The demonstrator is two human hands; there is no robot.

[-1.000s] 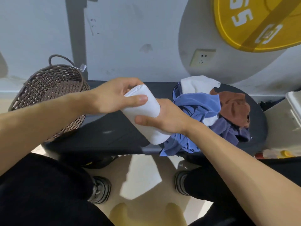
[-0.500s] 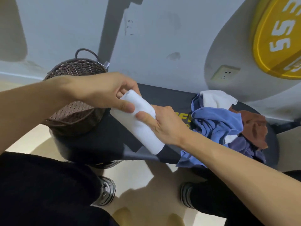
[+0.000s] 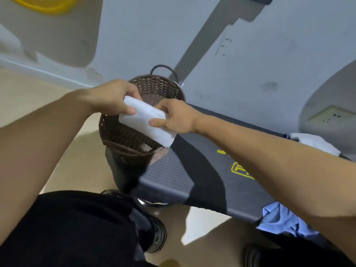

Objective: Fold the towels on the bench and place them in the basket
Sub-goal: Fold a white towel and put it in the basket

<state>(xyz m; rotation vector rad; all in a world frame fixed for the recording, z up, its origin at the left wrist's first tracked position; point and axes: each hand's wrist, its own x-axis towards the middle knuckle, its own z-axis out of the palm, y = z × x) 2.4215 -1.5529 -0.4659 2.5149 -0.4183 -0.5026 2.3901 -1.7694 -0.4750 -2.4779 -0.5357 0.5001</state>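
Two hands, left (image 3: 110,97) and right (image 3: 175,116), together hold one folded white towel (image 3: 146,121). One wicker basket (image 3: 125,135) sits at the end of one bench (image 3: 192,170). Two more towels show at the right edge: one white (image 3: 312,140), one blue (image 3: 279,220). Two shoes (image 3: 156,234) are visible below.

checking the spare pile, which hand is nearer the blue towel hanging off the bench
Right. The right hand grips the folded white towel on the side toward the blue towel; the left hand grips its far end, over the basket.
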